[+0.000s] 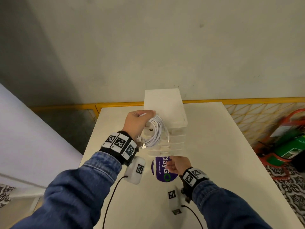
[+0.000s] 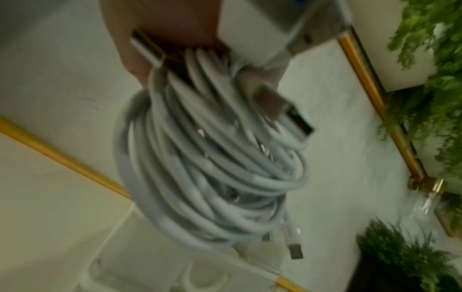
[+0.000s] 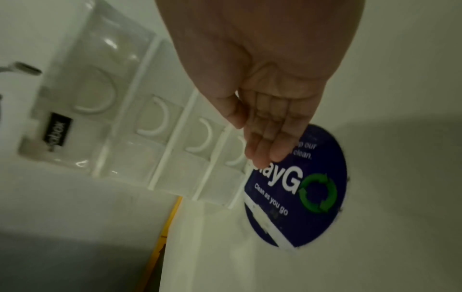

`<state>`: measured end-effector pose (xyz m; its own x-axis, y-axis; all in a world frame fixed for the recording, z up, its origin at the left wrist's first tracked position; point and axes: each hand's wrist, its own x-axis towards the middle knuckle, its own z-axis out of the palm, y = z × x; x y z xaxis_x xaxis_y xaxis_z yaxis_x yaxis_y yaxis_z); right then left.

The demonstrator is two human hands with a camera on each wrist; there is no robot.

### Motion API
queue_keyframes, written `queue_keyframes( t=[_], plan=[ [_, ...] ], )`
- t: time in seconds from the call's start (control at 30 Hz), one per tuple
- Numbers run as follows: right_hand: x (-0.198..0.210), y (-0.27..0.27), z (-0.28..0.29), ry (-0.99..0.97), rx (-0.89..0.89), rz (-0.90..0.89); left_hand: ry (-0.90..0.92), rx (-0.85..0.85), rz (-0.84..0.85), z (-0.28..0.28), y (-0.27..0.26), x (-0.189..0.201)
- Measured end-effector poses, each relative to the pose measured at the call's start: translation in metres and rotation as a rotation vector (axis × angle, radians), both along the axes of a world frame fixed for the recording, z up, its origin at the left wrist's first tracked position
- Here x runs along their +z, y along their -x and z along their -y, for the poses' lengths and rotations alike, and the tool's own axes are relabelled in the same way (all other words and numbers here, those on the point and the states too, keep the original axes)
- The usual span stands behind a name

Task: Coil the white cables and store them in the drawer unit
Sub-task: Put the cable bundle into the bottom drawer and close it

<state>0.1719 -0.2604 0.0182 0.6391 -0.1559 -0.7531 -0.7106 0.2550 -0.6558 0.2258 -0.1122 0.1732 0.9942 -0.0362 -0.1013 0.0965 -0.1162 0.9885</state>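
My left hand (image 1: 140,119) grips a coiled bundle of white cables (image 1: 155,134) and holds it in the air in front of the drawer unit (image 1: 166,111). In the left wrist view the coil (image 2: 207,170) hangs from my fingers with several USB plugs (image 2: 297,122) sticking out. The unit is a white-topped stack of clear drawers (image 3: 140,122) with curved pull handles, standing at the back of the white table (image 1: 214,146). Lower down, my right hand (image 1: 173,164) is empty, its fingers (image 3: 270,138) straight and close to the lowest drawer front.
A round blue "ClayGo" sticker (image 1: 162,171) lies on the table under my right hand; it shows too in the right wrist view (image 3: 300,187). A yellow railing (image 1: 239,101) runs behind the table. A green cylinder in an orange stand (image 1: 293,146) sits on the floor at the right.
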Motion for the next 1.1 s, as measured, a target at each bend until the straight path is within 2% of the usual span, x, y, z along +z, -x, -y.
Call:
queue_keyframes(
  t=[0.17, 0.33, 0.57, 0.77, 0.9, 0.97, 1.1],
  plan=[
    [-0.012, -0.011, -0.014, -0.146, -0.116, 0.011, -0.109, -0.032, -0.133, 0.002, -0.015, -0.006],
    [-0.03, -0.014, -0.027, -0.211, -0.232, 0.059, -0.262, -0.104, -0.145, 0.002, -0.023, -0.003],
    [-0.039, -0.012, -0.031, -0.143, -0.289, 0.095, -0.329, -0.126, -0.142, 0.002, -0.027, -0.004],
    [-0.032, -0.014, -0.024, -0.034, -0.223, 0.1, -0.357, -0.131, -0.143, 0.002, -0.023, 0.0],
    [-0.031, 0.004, -0.025, 0.028, -0.169, 0.093, -0.409, -0.169, -0.144, 0.003, -0.021, 0.002],
    [-0.034, 0.019, -0.029, 0.041, -0.176, 0.092, -0.466, -0.194, -0.139, 0.003, -0.021, 0.001],
    [-0.041, 0.048, -0.039, 0.043, -0.228, 0.094, -0.449, -0.182, -0.141, 0.003, -0.022, -0.002]
  ],
)
